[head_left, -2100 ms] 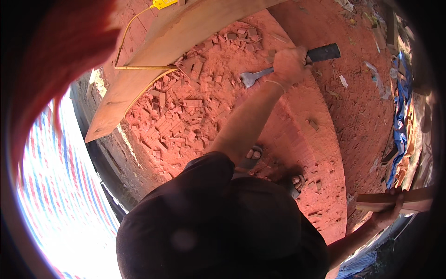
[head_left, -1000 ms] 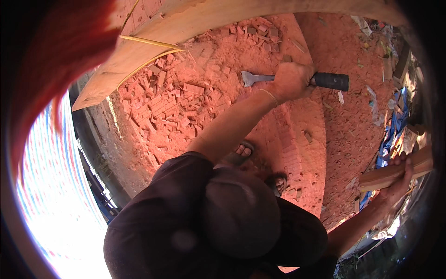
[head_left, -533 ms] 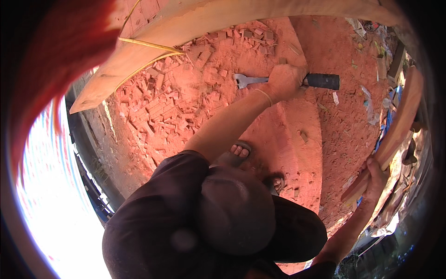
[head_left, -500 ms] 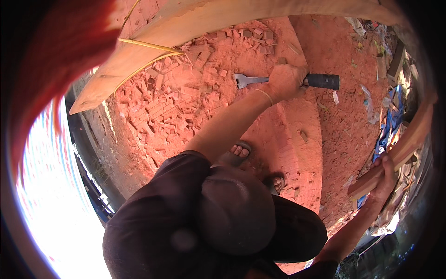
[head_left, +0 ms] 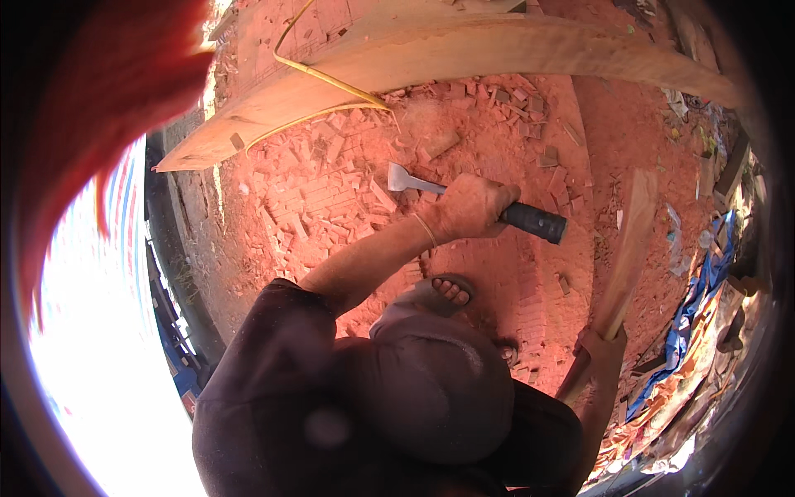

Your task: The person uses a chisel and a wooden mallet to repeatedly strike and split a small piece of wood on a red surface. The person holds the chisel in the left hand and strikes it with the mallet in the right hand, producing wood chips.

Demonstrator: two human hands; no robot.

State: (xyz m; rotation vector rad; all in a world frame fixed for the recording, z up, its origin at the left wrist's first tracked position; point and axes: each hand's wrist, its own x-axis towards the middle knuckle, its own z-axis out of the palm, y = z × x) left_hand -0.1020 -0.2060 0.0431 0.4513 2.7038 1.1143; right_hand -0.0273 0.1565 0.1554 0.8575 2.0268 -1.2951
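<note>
Two things were held: the left hand (head_left: 476,207) gripped a flat-bladed, black-handled chisel (head_left: 535,223) pointing left over scattered wood scraps (head_left: 335,150), while the right hand (head_left: 604,354) clasped a long wooden bar (head_left: 631,257), slanting above reddish ground (head_left: 530,277).

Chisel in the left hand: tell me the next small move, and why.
Probably bring the wooden bar toward the black handle of the chisel: the left hand leaves the handle's end exposed, and the right hand grips the bar, apart from it.

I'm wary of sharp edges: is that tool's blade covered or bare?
Bare: the metal blade juts past the left hand, no cover showing.
</note>
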